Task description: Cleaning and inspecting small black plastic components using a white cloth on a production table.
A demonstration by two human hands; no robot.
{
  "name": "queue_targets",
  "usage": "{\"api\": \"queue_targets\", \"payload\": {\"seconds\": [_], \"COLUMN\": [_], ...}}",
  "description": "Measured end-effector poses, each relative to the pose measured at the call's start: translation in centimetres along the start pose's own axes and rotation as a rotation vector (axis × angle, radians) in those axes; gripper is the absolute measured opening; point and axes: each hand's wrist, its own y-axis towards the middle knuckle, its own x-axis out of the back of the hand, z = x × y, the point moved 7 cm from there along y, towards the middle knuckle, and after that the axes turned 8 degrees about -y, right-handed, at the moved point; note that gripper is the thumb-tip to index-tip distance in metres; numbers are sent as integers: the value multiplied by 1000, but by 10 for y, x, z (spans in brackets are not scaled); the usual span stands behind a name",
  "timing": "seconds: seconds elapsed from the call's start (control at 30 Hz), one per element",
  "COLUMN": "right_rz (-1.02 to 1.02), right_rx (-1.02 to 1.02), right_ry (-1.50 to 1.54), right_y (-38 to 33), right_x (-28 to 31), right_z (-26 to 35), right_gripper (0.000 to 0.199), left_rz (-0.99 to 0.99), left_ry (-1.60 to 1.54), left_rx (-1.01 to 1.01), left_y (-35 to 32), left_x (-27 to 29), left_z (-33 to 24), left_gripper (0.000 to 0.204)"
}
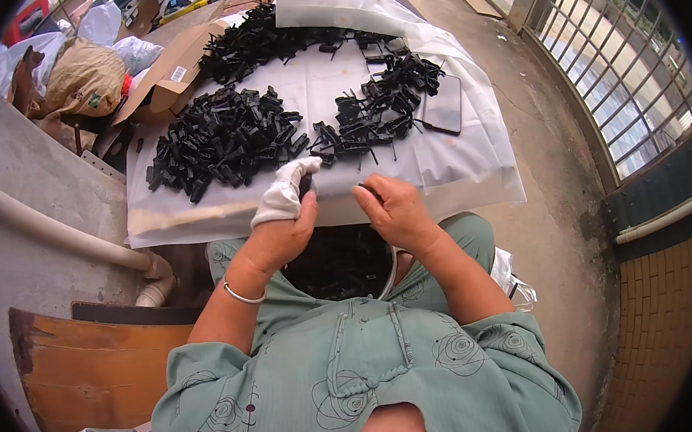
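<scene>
While I sit with both hands raised over my lap, the stock runs as follows, largest first. One white plastic sheet [319,80], spread flat on the ground beyond my fingers. One open cardboard box [168,76], far off past my left fingers. One large heap of black plastic parts [222,140], on the sheet just beyond my left fingers. One smaller heap of like parts [378,104], beyond my right fingers. One further heap [267,35] at the sheet's far end. One basin of dark parts [337,261] in my lap, directly under both sets of fingers. One dark flat slab [444,104], right of the smaller heap. My left hand [282,225], index finger wrapped in white cloth [286,192], fingers closed narrow on a small black part [305,187]. My right hand [390,208], fingers pinched on another small black piece [368,188], mostly hidden.
</scene>
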Motion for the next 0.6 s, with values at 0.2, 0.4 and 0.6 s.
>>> {"api": "queue_targets", "payload": {"seconds": [0.2,0.4,0.6], "right_rz": [34,-288,-291], "right_rx": [-138,-20,-139], "right_ry": [-627,-375,190], "right_y": [23,44,43], "right_x": [-4,44,43], "right_z": [-73,-46,-71], "right_gripper": [15,8,16], "left_rz": [-303,-16,50], "left_ry": [711,230,104], "left_rx": [-188,-155,-292], "left_y": [44,16,44], "left_x": [68,15,-14], "left_z": [-2,6,-28], "left_gripper": [55,39,43]}}
